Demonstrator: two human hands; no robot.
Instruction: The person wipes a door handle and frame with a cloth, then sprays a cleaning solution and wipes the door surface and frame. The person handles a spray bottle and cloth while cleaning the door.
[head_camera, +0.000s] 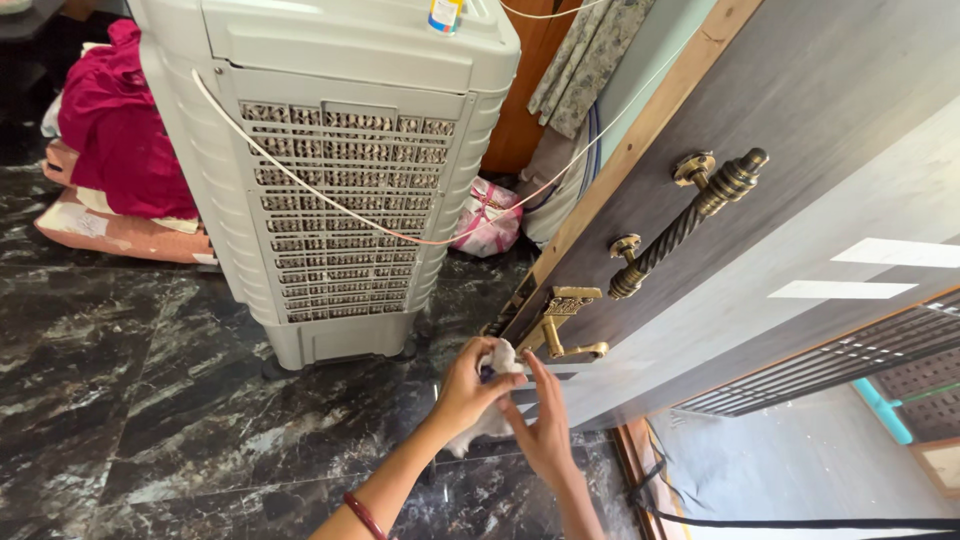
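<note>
My left hand (470, 385) has a tight grip on the white cloth (503, 357); my right hand (540, 425), fingers flat, touches it just below the brass lever handle (562, 335).

- my left hand (468, 388) covers most of the white cloth (503, 357)
- small dark thing in my fingers, can't tell what
- bottle (444, 14) cut off at top edge
- cooler (340, 160) hides the floor (150, 400) behind it

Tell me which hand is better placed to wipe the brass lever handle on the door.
Left, probably. The left hand grips the white cloth right beside the brass lever handle. The right hand sits lower, flat against the cloth, fingers extended rather than gripping.
</note>
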